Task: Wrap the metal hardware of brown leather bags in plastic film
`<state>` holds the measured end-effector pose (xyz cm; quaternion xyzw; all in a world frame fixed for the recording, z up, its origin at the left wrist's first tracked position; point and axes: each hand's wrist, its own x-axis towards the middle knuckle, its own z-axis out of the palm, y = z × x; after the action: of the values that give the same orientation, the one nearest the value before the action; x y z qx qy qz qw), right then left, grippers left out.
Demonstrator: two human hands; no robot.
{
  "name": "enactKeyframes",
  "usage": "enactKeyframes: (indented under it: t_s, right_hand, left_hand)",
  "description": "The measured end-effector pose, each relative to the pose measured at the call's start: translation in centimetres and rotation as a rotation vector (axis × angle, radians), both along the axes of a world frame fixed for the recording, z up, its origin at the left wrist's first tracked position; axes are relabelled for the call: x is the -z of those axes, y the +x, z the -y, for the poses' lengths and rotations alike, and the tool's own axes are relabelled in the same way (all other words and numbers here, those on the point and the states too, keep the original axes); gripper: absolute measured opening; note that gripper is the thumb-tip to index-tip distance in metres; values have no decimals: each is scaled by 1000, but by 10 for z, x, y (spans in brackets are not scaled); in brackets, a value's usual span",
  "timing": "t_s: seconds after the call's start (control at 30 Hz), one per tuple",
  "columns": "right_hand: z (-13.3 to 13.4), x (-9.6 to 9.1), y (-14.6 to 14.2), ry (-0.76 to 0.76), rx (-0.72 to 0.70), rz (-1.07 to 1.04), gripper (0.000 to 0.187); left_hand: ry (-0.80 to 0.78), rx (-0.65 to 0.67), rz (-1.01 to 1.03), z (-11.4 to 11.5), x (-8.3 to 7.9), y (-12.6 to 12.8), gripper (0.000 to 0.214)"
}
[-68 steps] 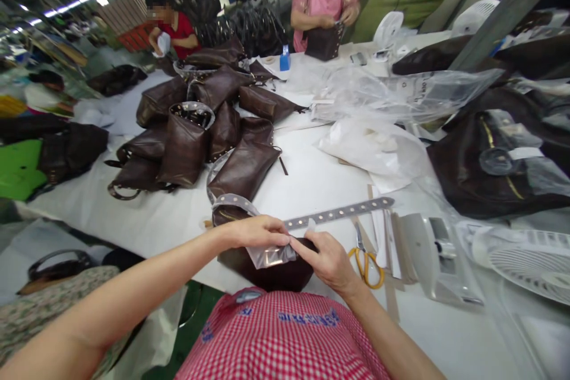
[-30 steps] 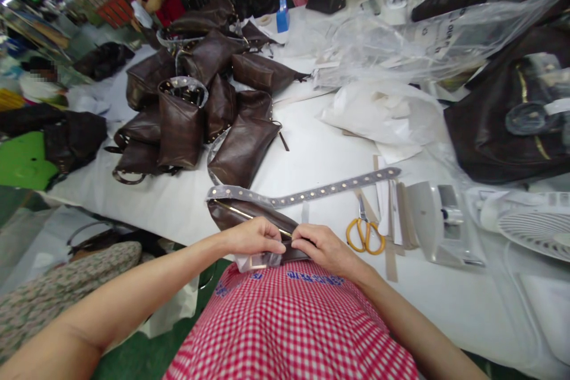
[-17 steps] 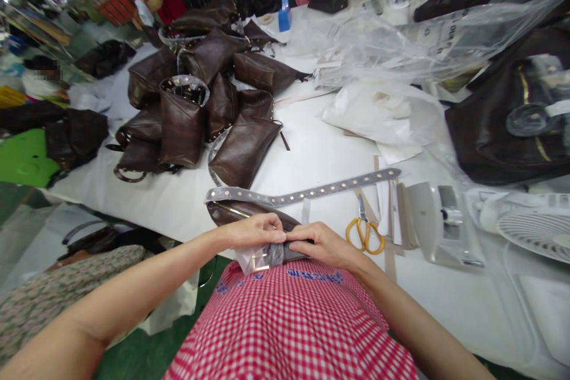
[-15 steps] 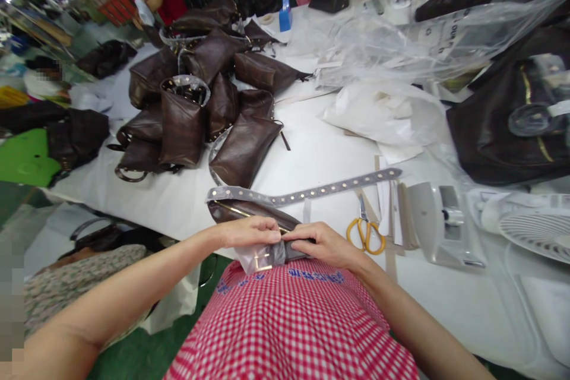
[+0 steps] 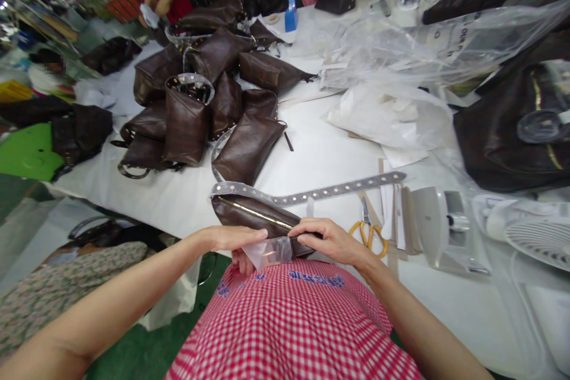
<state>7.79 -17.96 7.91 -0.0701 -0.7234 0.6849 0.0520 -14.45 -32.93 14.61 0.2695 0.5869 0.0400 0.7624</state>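
Note:
A dark brown leather bag (image 5: 252,212) with a gold zip line lies at the table's near edge, against my red checked apron. Its end is wrapped in a clear plastic sleeve (image 5: 271,251) with a gold buckle inside. My left hand (image 5: 238,241) is closed on the plastic sleeve, thumb under it. My right hand (image 5: 332,240) is closed on the bag's strap end beside the sleeve. A studded strap in plastic (image 5: 329,188) runs from the bag to the right across the white table (image 5: 320,157).
Yellow-handled scissors (image 5: 370,230) lie right of my right hand, beside cardboard strips and a grey tool (image 5: 439,225). A heap of brown bags (image 5: 205,101) fills the table's middle left. Plastic bags (image 5: 401,71) and a dark bag (image 5: 512,130) sit right. Other people work at the far end.
The bag has been pulled nearer to me. My left hand has slid lower, with its thumb under the plastic sleeve. My right hand keeps its grip on the strap end.

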Motion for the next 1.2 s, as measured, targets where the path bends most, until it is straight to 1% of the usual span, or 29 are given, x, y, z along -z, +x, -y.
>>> enactKeyframes:
  t_s: [0.03, 0.07, 0.13, 0.17, 0.23, 0.27, 0.33, 0.37, 0.4, 0.5, 0.57, 0.63, 0.67, 0.7, 0.73, 0.8, 0.83, 0.87, 0.9, 0.93, 1.0, 1.03, 1.1, 1.13, 1.2]
  right_hand:
    - [-1, 0, 1, 0, 6, -2, 22]
    - [-1, 1, 1, 1, 12, -2, 22]
    - [-2, 2, 2, 0, 12, 4, 22]
    - [-2, 2, 2, -1, 6, 7, 23]
    - [-3, 3, 2, -1, -3, 14, 23]
    - [-3, 2, 2, 0, -4, 17, 23]
    - [-4, 2, 1, 0, 2, 27, 22]
    - [-4, 2, 0, -1, 3, 33, 22]
    - [-5, 2, 0, -3, 2, 39, 22]
    - [-7, 2, 0, 0, -8, 51, 22]
    - [-8, 3, 0, 10, -15, 58, 23]
    - [-9, 3, 0, 14, -32, 64, 23]
    - [-10, 3, 0, 10, -44, 66, 23]
    - [-10, 2, -1, 3, -60, 68, 23]
    - [-10, 2, -1, -5, -78, 71, 23]
    - [-10, 0, -1, -17, -107, 75, 23]
    - [-11, 0, -1, -19, -119, 78, 23]
    - [-11, -1, -1, -21, -127, 81, 24]
    - [-11, -1, 0, -25, -132, 85, 24]
    - [-11, -1, 1, -32, -135, 91, 25]
    - [-12, 0, 2, -51, -135, 106, 26]
    - [-12, 0, 3, -59, -131, 115, 26]
    - [-12, 1, 4, -68, -116, 131, 25]
    - [-13, 2, 4, -73, -105, 136, 25]
    - [-13, 4, 4, -82, -87, 142, 25]
  left_hand:
    - [-4, -39, -11, 1, 4, 3, 78]
    - [30, -110, -31, 1, 9, 5, 74]
    - [136, -306, -46, 4, 19, 10, 61]
    - [175, -401, -29, 5, 24, 12, 59]
    - [205, -575, 32, 9, 31, 16, 63]
    - [215, -664, 44, 11, 33, 17, 63]
    - [253, -818, 2, 17, 35, 20, 62]
    - [266, -864, -41, 20, 35, 21, 61]
    - [268, -876, -85, 24, 34, 22, 59]
    - [250, -784, -150, 35, 28, 25, 57]
    - [289, -711, -117, 42, 23, 26, 60]
    - [412, -645, -80, 46, 19, 27, 65]
    - [496, -581, -89, 47, 16, 26, 68]
    - [589, -486, -126, 47, 14, 26, 69]
    - [682, -364, -188, 45, 11, 26, 67]
    - [837, -75, -333, 39, 4, 28, 60]
    - [888, 55, -393, 35, 0, 28, 59]
    - [926, 149, -437, 30, -3, 29, 58]
    - [949, 209, -464, 25, -6, 29, 53]
    - [959, 236, -469, 20, -8, 29, 44]
    - [951, 217, -422, 12, -10, 26, 16]
    - [940, 181, -382, 9, -10, 24, 14]
    - [903, 67, -289, 8, -8, 19, 31]
    - [873, -21, -229, 9, -7, 17, 35]
    - [766, -219, -54, 13, -4, 15, 33]
